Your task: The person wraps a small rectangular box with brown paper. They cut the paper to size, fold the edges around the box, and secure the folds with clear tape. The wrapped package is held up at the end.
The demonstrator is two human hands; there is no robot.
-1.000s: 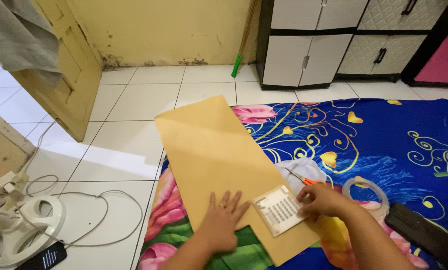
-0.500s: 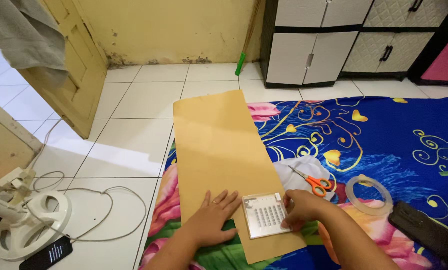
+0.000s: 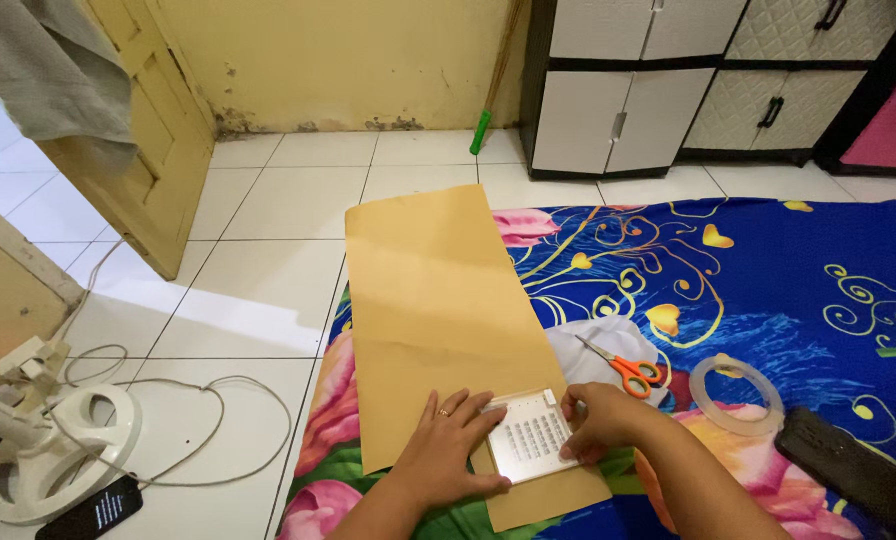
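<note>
A long sheet of brown paper [image 3: 433,290] lies on a blue flowered mattress [image 3: 768,290], its far end over the white floor tiles. Near its close end sits a flat clear case with rows of small white pieces [image 3: 533,440]. My left hand [image 3: 448,450] lies on the paper, fingers at the case's left edge. My right hand [image 3: 598,420] grips the case's right edge. Orange-handled scissors [image 3: 623,365] lie on a white cloth [image 3: 608,340] just beyond my right hand.
A ring of clear tape [image 3: 736,392] and a dark flat object [image 3: 853,465] lie to the right. A white fan base [image 3: 53,450], its cable and a phone [image 3: 88,508] are on the tiles at left. A cabinet [image 3: 668,85] and a door [image 3: 133,130] stand behind.
The paper has swung straighter, its far end moving right. Both hands have drawn together at the clear case, and my left hand now touches its left edge.
</note>
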